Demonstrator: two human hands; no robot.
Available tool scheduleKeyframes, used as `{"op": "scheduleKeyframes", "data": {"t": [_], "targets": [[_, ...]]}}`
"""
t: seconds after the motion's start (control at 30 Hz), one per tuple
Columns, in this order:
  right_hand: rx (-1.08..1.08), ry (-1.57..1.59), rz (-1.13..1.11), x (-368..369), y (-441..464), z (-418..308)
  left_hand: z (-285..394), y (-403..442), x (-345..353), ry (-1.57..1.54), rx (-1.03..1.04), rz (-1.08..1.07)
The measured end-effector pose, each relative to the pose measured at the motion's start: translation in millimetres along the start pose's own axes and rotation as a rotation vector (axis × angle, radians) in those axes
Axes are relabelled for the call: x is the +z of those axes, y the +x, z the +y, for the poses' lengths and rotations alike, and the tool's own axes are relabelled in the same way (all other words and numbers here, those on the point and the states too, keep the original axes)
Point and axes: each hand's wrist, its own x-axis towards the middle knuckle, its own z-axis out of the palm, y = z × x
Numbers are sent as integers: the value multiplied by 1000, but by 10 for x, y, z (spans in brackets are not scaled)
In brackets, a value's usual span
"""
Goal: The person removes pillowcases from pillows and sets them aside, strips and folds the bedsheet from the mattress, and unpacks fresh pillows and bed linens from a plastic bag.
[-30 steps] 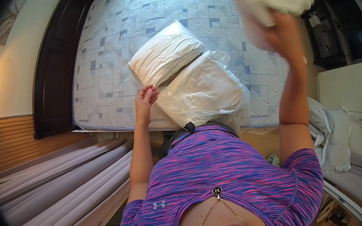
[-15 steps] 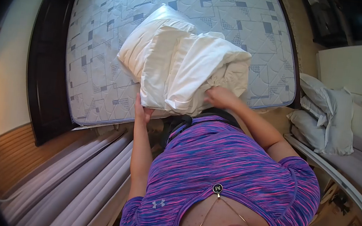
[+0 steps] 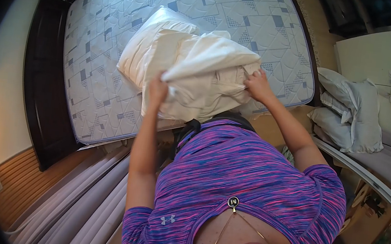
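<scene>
A bundle of folded white sheet lies at the near edge of the bare, patterned mattress. My left hand is closed on a fold at its left side and is slightly blurred. At the right side, my right hand pinches the sheet's edge. Between the hands the top layer is raised and slants across, showing creased cloth underneath. Behind and to the left, partly covered by the sheet, is a plump white pillow.
A dark wooden headboard stands along the mattress's left end. Light grey pillows are stacked at the right, beside a pale cabinet. Long grey curtains hang close at my lower left.
My left hand has gone from beneath the bundle's near left corner up onto the fold. My right hand has moved up and right, and the top layer is lifted.
</scene>
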Motion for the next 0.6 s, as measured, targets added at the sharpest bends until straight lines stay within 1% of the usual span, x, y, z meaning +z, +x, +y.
{"op": "scheduleKeyframes", "data": {"t": [0.03,0.07,0.1,0.13,0.2,0.23,0.3,0.33,0.43,0.47,0.5,0.53,0.57,0.6], "targets": [[32,10,13,-145,-71,74,77,170,-210,-130,-2,86],[35,9,16,-251,-125,160,303,285,-482,-179,105,152],[63,37,62,-348,-172,251,473,442,-768,-179,96,135],[92,62,113,-457,-196,339,811,504,-1054,-140,47,127],[124,15,178,-720,-176,503,1023,815,-1486,-106,258,234],[156,-24,234,-864,-152,593,1168,938,-1709,-192,289,263],[215,-40,377,-1178,-111,838,1381,1177,-2165,-144,390,329],[231,-100,480,-1359,-112,966,1375,1358,-2406,-80,471,330],[314,-375,741,-2069,-73,1218,1754,1538,-2934,126,519,463],[298,-478,812,-2331,-46,1319,1943,1559,-3070,133,550,483],[286,-584,877,-2589,-10,1429,2153,1561,-3202,206,595,557],[303,-625,905,-2823,47,1533,2374,1558,-3316,276,639,630],[269,-766,911,-3083,101,1610,2565,1570,-3476,316,644,682],[290,-777,935,-3341,139,1603,2742,1571,-3628,315,674,696]]}}
